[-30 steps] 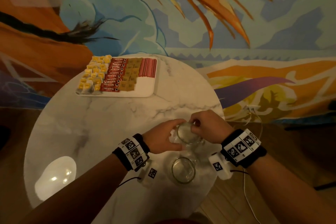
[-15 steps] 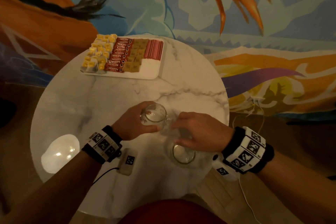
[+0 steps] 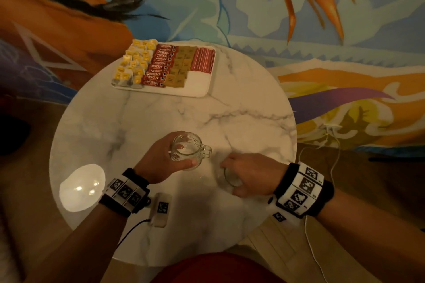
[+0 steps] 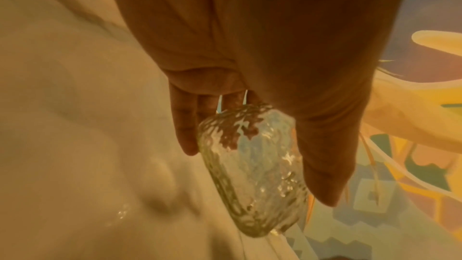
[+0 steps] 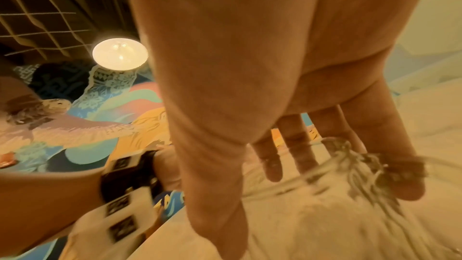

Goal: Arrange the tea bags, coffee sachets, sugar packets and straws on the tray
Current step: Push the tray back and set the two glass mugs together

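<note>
Mug (image 3: pixel 189 150) gripped in my left hand (image 3: pixel 158 163), right hand (image 3: pixel 250 176) clasping a second glass (image 3: pixel 231 179), both near the tray (image 3: pixel 197 89), probably clearing space.

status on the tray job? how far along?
Looks done: tea bags, coffee sachets, sugar packets and straws lie in rows on the tray. In hand: the left hand grips a glass mug; the right hand closes round a second glass. No loose packets visible on the table.
</note>
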`<control>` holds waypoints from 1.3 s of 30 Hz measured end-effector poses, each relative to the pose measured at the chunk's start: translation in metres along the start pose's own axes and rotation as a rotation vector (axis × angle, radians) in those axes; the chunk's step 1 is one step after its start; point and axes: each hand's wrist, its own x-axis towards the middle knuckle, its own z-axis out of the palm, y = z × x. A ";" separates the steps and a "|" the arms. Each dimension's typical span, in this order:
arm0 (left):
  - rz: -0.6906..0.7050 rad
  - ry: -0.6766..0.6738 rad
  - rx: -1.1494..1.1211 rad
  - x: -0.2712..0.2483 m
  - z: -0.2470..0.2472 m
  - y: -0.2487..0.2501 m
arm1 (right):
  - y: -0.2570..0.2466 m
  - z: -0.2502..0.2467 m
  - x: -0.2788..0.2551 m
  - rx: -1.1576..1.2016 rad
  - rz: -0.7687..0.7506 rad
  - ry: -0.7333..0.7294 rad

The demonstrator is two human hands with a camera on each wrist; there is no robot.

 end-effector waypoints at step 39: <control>0.106 -0.015 -0.214 0.135 -0.069 0.016 | 0.061 -0.126 0.124 0.524 0.085 0.591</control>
